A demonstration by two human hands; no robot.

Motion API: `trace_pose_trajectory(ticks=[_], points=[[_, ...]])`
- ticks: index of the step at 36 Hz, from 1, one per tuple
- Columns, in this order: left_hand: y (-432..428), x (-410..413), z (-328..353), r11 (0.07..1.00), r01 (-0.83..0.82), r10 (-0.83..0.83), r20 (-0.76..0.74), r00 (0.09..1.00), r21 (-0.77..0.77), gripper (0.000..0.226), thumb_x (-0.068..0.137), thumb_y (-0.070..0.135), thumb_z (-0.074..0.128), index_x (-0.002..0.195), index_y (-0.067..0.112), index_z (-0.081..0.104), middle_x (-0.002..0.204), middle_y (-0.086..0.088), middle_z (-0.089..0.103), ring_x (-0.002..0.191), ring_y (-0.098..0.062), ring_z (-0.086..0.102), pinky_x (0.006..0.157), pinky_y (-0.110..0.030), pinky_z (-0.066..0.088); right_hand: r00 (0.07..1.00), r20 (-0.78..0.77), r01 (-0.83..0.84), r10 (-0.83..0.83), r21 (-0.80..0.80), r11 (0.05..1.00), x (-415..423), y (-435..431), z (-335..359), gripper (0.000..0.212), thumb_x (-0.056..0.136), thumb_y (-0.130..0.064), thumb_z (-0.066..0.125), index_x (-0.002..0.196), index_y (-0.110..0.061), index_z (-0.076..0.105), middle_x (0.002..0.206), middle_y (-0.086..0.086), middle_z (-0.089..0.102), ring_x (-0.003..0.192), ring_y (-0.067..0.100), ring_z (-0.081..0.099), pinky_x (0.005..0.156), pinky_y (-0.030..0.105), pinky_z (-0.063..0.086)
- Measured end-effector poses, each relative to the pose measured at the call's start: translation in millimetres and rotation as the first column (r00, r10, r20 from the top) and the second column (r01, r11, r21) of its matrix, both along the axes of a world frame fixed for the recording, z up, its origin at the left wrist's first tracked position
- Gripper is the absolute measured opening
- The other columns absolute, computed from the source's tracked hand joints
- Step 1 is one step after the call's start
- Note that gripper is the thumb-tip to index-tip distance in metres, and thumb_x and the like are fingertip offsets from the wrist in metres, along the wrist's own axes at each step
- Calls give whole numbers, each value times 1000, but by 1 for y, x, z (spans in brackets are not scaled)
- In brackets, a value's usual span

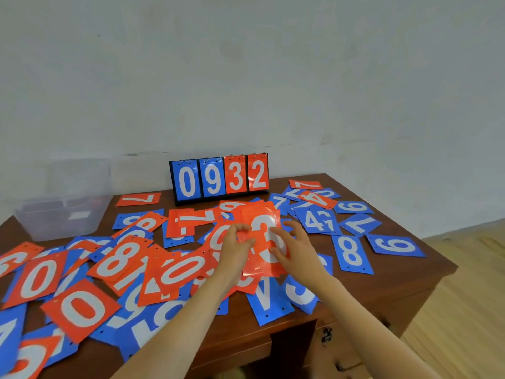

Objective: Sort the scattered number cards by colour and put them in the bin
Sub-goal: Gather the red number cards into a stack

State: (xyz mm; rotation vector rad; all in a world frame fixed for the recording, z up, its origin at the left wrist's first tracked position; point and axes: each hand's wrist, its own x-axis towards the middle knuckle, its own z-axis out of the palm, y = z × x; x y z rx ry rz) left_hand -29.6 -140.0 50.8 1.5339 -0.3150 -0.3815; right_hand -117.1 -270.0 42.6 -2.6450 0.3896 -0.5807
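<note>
**A:** Where does the work sit?

**B:** In the red stack (263,231), a 3 on top, held just over the middle of the bench (396,272). The left hand (235,243) has thumb and fingers closed on its left edge. The right hand (296,251) grips the right side, fingers bent onto the 3. Neither hand is slack.

**A:** What makes this step go well?

**B:** Squaring up, I'd judge. The cards in the stack look fanned, with corners out of line. Ease the pinch a little, tap a long edge on the bench so they slide flush, then tighten. They look glossy, so a squeeze at one corner would likely let them skate apart.

**A:** Then more reds?

**B:** Plenty of red cards (80,309) lie loose to the left, overlapping blue cards (351,253). Take the ones lying uppermost first, since dragging a buried one would pull blues along. One hand should carry the stack while the other picks.

**A:** And the bin?

**B:** The bin (65,203) stands at the far left of the bench, well apart from the stack. Something dark shows through its cloudy wall, but I can't tell what. Carry the stack across low and lay it flat.

**A:** The scoreboard (218,179)?

**B:** It stands upright at the back and reads 0932. Leave it alone.
</note>
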Motion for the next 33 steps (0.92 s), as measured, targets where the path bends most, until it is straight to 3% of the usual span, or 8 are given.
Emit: trace_pose_trajectory(ticks=[4, 9, 12, 17, 21, 25, 28, 33], points=[[-25, 14, 2, 999, 5, -3, -66, 998, 35, 36, 91, -3, 46, 96, 31, 54, 107, 0, 55, 87, -23, 64, 70, -39, 56, 995, -99, -6, 7, 8, 1000, 16, -29, -3, 49, 94, -40, 52, 141, -33, 39, 157, -3, 10, 144, 21, 12, 112, 39, 29], [-72, 53, 3, 995, -6, 16, -103, 995, 98, 45, 83, -9, 34, 97, 27, 56, 105, -6, 57, 68, -17, 55, 47, -24, 41, 983, -155, 110, -100, 58, 992, 57, -104, 0, 50, 95, -31, 53, 142, -19, 39, 152, 7, 24, 140, 26, 22, 111, 40, 28], [-104, 84, -2, 992, -14, 27, -109, 994, 122, 45, 81, -10, 32, 96, 24, 58, 102, -12, 60, 77, -25, 57, 52, -27, 43, 949, -254, 196, -188, 3, 981, 90, -161, -2, 57, 94, -29, 55, 144, -11, 34, 151, 15, 27, 140, 31, 22, 111, 40, 24], [-153, 128, -9, 987, 23, -5, -118, 993, 156, 45, 81, -13, 29, 91, 21, 57, 96, -11, 59, 55, -16, 51, 38, -19, 37, 863, -393, 312, -318, -81, 947, 142, -245, -16, 61, 95, -31, 53, 145, -6, 30, 147, 20, 32, 136, 36, 28, 108, 41, 27], [-182, 155, -18, 979, 80, -58, -122, 991, 187, 46, 83, -12, 30, 88, 24, 57, 106, -10, 60, 54, -16, 51, 41, -23, 37, 814, -448, 353, -370, -124, 927, 176, -282, -31, 58, 96, -31, 50, 143, -3, 29, 144, 21, 35, 134, 37, 29, 105, 42, 31], [-199, 169, -22, 969, 98, -68, -135, 988, 225, 47, 85, -11, 30, 91, 27, 58, 111, -8, 57, 63, -16, 55, 41, -21, 39, 779, -509, 299, -367, -213, 930, 201, -300, -45, 64, 95, -42, 49, 144, -6, 28, 148, 18, 30, 139, 36, 23, 111, 45, 27], [-206, 174, -24, 969, 111, -80, -143, 986, 220, 47, 85, -11, 30, 88, 27, 59, 115, -6, 54, 62, -18, 55, 44, -23, 41, 730, -591, 214, -344, -280, 936, 210, -305, -47, 62, 96, -45, 45, 145, -11, 30, 145, 18, 34, 134, 35, 32, 107, 44, 32], [-209, 174, -25, 970, 113, -84, -138, 987, 217, 46, 88, -10, 33, 87, 29, 58, 118, 0, 50, 71, -18, 58, 47, -22, 43, 734, -613, 145, -291, -277, 950, 213, -297, -39, 43, 97, -6, 42, 138, -16, 41, 125, 13, 51, 115, 31, 52, 92, 39, 49]])
